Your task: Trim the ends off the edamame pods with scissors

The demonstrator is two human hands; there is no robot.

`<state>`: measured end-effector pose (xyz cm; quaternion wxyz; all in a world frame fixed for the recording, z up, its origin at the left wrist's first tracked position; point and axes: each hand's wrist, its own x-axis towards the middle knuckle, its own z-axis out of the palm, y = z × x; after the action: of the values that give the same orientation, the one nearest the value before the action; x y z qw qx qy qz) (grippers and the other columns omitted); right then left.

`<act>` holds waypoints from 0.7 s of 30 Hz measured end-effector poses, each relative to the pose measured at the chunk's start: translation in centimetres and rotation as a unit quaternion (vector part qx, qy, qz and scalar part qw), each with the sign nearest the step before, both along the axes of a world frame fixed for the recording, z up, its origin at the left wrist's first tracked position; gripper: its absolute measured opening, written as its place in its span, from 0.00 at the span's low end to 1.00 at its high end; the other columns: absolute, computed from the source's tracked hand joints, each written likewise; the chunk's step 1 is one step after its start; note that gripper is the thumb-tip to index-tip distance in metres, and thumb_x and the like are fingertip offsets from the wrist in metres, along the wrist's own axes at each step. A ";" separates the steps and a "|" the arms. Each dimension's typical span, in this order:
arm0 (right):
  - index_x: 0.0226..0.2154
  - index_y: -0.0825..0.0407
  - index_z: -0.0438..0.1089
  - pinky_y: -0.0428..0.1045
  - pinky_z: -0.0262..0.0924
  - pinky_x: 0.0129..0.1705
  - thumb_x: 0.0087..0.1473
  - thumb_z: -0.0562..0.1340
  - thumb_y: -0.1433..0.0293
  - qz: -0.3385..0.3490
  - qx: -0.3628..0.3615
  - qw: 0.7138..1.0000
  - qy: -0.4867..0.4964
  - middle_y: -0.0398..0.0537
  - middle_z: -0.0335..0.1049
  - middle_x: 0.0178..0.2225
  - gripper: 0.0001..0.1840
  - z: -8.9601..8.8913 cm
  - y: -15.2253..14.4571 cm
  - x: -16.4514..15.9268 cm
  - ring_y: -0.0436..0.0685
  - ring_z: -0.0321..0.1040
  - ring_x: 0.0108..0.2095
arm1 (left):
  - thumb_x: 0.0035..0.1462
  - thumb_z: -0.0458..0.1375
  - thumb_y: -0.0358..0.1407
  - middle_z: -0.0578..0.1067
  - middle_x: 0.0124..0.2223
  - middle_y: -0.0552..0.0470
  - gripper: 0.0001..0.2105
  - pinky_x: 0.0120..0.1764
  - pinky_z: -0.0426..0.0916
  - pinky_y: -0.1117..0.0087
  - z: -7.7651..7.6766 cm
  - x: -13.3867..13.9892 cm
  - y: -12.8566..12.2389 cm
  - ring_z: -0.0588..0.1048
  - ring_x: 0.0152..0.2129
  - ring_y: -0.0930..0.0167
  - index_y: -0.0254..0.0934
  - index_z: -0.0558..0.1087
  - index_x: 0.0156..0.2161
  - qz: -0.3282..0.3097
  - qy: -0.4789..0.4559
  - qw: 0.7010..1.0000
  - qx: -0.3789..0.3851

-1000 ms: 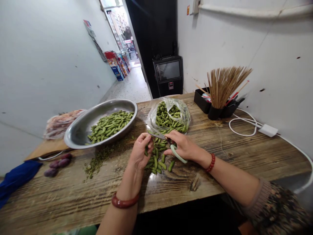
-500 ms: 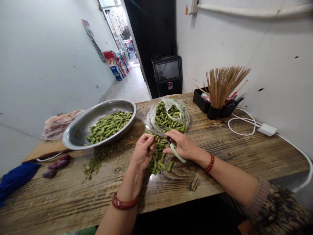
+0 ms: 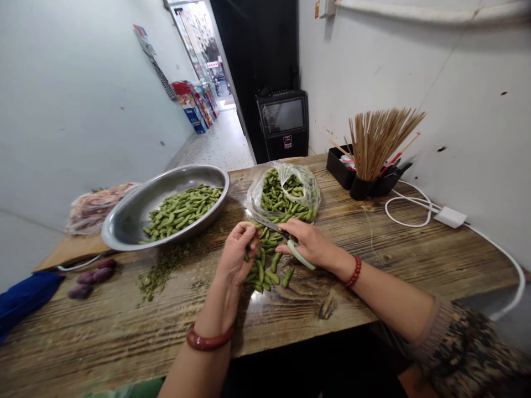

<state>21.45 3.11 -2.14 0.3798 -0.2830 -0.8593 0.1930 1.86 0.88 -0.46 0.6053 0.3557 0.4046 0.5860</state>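
My right hand [image 3: 309, 242] grips a pair of scissors [image 3: 299, 255] with pale green handles, the blades pointing left toward my other hand. My left hand [image 3: 237, 251] is closed, thumb and fingers pinched, with a green edamame pod [image 3: 246, 256] partly showing among the fingers. Loose edamame pods [image 3: 272, 276] lie on the table under and between my hands. Just beyond them is a clear plastic bag [image 3: 254, 194], open and full of pods. A wide steel basin [image 3: 124, 221] at the left holds a heap of edamame pods [image 3: 182, 213].
Green trimmings [image 3: 160, 279] are scattered beside the basin. Several purple plums or similar fruits [image 3: 92, 278], a blue cloth [image 3: 29, 298] and a bagged pinkish mass [image 3: 93, 210] sit far left. Wooden skewers [image 3: 375, 143] stand in a black holder; a white cable with adapter [image 3: 450, 217] runs right.
My left hand has shifted slightly left, away from the scissors. The right hand keeps its hold on the scissors, nearly unmoved. The whole view has shifted a little.
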 end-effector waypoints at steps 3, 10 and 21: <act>0.43 0.56 0.68 0.48 0.61 0.36 0.53 0.65 0.62 0.007 -0.002 1.000 -0.026 0.49 0.66 0.33 0.18 0.1 -0.1 0.0 0.54 0.64 0.33 | 0.47 0.65 0.34 0.69 0.25 0.57 0.10 0.14 0.51 0.83 -0.1 -0.2 0.2 0.60 0.14 0.82 0.34 0.68 0.32 0.011 -0.011 1.000 0.005; 0.43 0.56 0.68 0.49 0.62 0.39 0.52 0.66 0.62 -0.012 -0.004 0.999 0.031 0.50 0.68 0.35 0.19 0.0 0.3 0.1 0.56 0.66 0.35 | 0.49 0.60 0.37 0.69 0.28 0.55 0.09 0.15 0.54 0.81 0.8 -1.2 0.3 0.64 0.18 0.80 0.35 0.65 0.27 0.034 -0.072 0.997 -0.013; 0.43 0.56 0.69 0.49 0.63 0.39 0.52 0.66 0.62 -0.053 0.002 0.998 0.036 0.51 0.69 0.35 0.18 -0.2 1.0 0.4 0.56 0.67 0.36 | 0.51 0.60 0.35 0.77 0.30 0.50 0.06 0.35 0.67 0.70 -1.0 -1.0 0.6 0.74 0.29 0.69 0.36 0.77 0.33 0.041 0.506 0.851 0.135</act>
<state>21.88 4.13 -2.37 0.4207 -0.3201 -0.8293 0.1811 0.87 1.44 -1.49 0.2383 0.6643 0.5858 0.3985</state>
